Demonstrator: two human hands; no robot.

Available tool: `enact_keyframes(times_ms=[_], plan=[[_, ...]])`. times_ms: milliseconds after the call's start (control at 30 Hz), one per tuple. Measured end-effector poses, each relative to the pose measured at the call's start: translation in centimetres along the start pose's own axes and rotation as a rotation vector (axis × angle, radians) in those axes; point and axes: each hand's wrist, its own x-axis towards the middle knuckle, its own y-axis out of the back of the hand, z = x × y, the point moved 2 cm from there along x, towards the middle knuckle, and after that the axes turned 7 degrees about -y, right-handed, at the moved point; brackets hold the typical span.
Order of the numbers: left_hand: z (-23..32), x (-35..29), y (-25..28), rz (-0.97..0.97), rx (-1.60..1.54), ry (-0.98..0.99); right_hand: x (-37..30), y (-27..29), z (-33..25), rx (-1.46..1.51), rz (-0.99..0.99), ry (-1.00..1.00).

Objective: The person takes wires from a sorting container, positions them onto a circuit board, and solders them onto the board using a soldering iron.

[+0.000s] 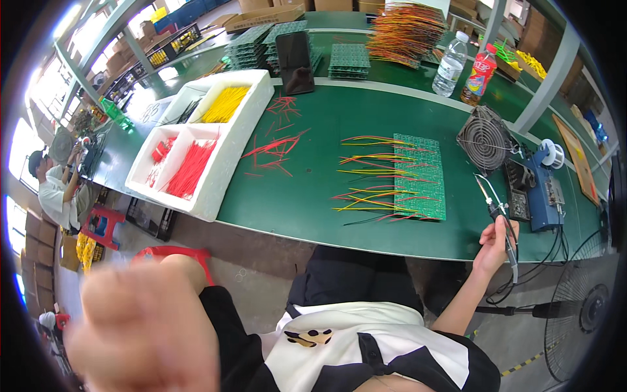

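My right hand is closed round a soldering iron with a thin curved metal feed tube, its tip pointing up and away over the right side of the table. To the left of the iron lies a green circuit board panel. Red, yellow and black wires stick out from the panel's left side in several bunches. Raised close to the camera at the lower left, my left hand is large and smeared by motion. It is away from the table, and its fingers cannot be made out.
A white foam tray holds red, yellow and black wires. Loose red wires lie beside it. Behind are a phone, stacked boards, a wire pile and two bottles. A small fan and blue soldering station stand right.
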Motion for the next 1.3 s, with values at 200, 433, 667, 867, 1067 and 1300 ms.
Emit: enact_keyframes(times_ms=[200, 433, 667, 867, 1067, 1300], plan=[[-15.7, -15.0, 4.2, -0.756, 0.246, 1.080, 0.0, 0.2, -0.2, -0.024, -0.014, 0.020], [-14.9, -28.2, 8.0, -1.029, 0.145, 1.328, 0.0, 0.8, 0.4, -0.063, -0.048, 0.044], [-16.0, -28.5, 9.6, -0.584, 0.164, 1.524, -0.2, 0.7, 0.3, -0.091, -0.032, 0.066], [-15.8, -27.0, 9.9, -0.097, 0.118, 1.820, -0.5, 0.6, -0.1, -0.107, -0.032, 0.072], [-15.5, -26.8, 10.6, -0.095, 0.089, 1.829, -0.6, 0.3, 0.0, -0.135, -0.027, 0.081], [-15.8, -26.9, 10.6, -0.059, 0.143, 1.759, -0.5, 0.6, 0.2, -0.144, -0.035, 0.104]])
